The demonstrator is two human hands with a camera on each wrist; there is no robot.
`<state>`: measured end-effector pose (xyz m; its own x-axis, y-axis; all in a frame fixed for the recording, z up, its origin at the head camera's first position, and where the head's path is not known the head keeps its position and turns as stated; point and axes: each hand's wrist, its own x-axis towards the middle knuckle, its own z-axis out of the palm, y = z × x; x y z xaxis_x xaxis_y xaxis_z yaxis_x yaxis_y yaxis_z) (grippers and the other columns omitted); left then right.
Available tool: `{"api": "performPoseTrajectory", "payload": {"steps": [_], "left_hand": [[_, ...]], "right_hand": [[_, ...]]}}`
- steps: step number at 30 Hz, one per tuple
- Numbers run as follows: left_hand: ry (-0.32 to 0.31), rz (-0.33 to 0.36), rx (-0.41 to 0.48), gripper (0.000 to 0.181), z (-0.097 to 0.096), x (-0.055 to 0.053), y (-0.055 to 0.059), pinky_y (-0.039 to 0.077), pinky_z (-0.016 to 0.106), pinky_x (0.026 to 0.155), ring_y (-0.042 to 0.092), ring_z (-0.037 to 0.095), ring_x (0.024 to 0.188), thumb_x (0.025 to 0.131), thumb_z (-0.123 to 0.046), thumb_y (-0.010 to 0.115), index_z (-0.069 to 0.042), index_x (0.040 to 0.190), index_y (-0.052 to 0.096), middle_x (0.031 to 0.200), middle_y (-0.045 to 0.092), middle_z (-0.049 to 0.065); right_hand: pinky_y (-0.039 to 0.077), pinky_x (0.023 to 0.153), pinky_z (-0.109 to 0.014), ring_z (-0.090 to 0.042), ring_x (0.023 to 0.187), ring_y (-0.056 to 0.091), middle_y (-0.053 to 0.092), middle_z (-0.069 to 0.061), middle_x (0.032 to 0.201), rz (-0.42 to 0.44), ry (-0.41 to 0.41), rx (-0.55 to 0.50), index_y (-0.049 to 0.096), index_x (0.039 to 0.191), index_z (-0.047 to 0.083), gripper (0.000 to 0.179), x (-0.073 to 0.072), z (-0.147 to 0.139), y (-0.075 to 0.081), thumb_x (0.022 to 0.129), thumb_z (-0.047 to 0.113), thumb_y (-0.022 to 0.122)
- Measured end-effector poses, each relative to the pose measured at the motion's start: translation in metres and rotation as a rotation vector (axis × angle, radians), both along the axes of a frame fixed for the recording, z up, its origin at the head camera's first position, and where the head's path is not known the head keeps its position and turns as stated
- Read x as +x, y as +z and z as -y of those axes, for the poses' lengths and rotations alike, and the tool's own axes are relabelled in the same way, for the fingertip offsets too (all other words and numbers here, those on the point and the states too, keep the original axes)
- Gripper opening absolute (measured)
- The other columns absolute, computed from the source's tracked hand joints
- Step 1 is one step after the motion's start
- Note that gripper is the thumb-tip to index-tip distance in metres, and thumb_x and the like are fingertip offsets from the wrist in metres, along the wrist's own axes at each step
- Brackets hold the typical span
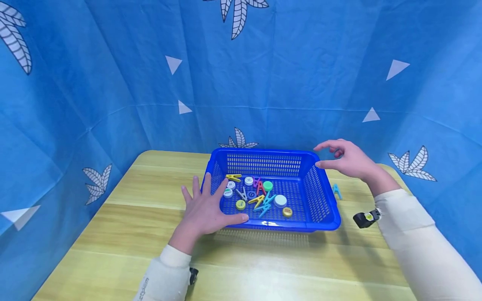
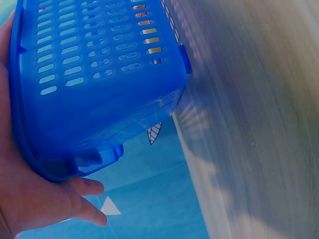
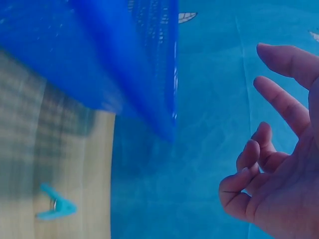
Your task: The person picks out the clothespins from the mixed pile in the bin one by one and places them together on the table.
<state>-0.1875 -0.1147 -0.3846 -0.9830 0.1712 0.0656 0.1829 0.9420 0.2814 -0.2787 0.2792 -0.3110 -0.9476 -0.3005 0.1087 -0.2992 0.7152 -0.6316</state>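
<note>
A blue plastic basket point(image 1: 290, 226) with slotted walls holds loose bottle caps and small clothespins. Among them lie a green cap point(image 1: 267, 186), a white cap point(image 1: 280, 201), a yellow clothespin point(image 1: 257, 201) and a red clothespin point(image 1: 260, 188). Fingers spread wide, my left hand point(image 1: 205, 212) lies over the basket's front left corner; its wrist view shows the palm along the rim. My right hand point(image 1: 352, 159) hovers by the right rim, thumb and forefinger extended and parted, other fingers loosely bent, holding nothing. In its wrist view this hand is apart from the basket.
Right of the basket, a light blue clothespin point(image 1: 337, 191) lies on the wooden table point(image 1: 135, 213). A blue curtain point(image 1: 286, 75) with leaf and triangle prints surrounds the table at the back and sides. A small black camera point(image 1: 366, 218) is strapped to the right wrist.
</note>
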Motion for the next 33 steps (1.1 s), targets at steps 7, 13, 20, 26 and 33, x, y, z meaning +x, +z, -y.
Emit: {"api": "performPoseTrajectory", "payload": {"steps": [7,13,20,26,33], "left_hand": [[0.003,0.002,0.002,0.126,-0.001,0.001,0.001,-0.018,0.071,0.103,-0.015,0.052,0.144,0.059,-0.101,0.045,-0.026,0.159,0.03,0.164,0.003,0.023],[0.008,0.006,-0.004,0.126,-0.002,0.001,0.001,-0.016,0.072,0.104,-0.016,0.051,0.144,0.059,-0.1,0.046,-0.026,0.159,0.03,0.164,0.003,0.022],[0.008,-0.004,-0.004,0.124,-0.001,0.001,0.0,-0.015,0.072,0.104,-0.016,0.051,0.144,0.06,-0.1,0.047,-0.026,0.159,0.031,0.164,0.004,0.022],[0.005,-0.006,0.004,0.124,-0.001,0.002,0.0,-0.016,0.071,0.104,-0.017,0.05,0.144,0.06,-0.1,0.047,-0.025,0.158,0.033,0.164,0.003,0.022],[0.012,0.0,0.009,0.123,-0.001,0.002,0.001,-0.017,0.071,0.104,-0.018,0.05,0.144,0.06,-0.099,0.048,-0.026,0.158,0.032,0.164,0.002,0.022]], "right_hand": [[0.039,0.076,-0.047,-0.033,0.108,0.043,0.05,-0.013,0.13,0.004,0.009,-0.047,0.065,0.13,0.014,0.05,-0.006,0.021,0.007,0.089,0.037,0.078],[0.038,0.078,-0.046,-0.032,0.102,0.044,0.052,-0.011,0.122,-0.002,0.029,-0.105,0.067,0.127,0.013,0.045,-0.014,0.036,0.004,0.088,0.033,0.079],[0.038,0.077,-0.046,-0.029,0.096,0.043,0.053,-0.011,0.116,-0.008,0.05,-0.127,0.069,0.125,0.015,0.043,-0.021,0.051,-0.003,0.087,0.031,0.08],[0.039,0.077,-0.045,-0.029,0.096,0.043,0.054,-0.012,0.116,-0.016,0.069,-0.133,0.069,0.125,0.015,0.044,-0.025,0.06,-0.007,0.087,0.033,0.08],[0.041,0.075,-0.045,-0.029,0.094,0.047,0.055,-0.012,0.112,-0.006,0.075,-0.144,0.069,0.125,0.014,0.046,-0.029,0.07,-0.015,0.087,0.036,0.08]]}}
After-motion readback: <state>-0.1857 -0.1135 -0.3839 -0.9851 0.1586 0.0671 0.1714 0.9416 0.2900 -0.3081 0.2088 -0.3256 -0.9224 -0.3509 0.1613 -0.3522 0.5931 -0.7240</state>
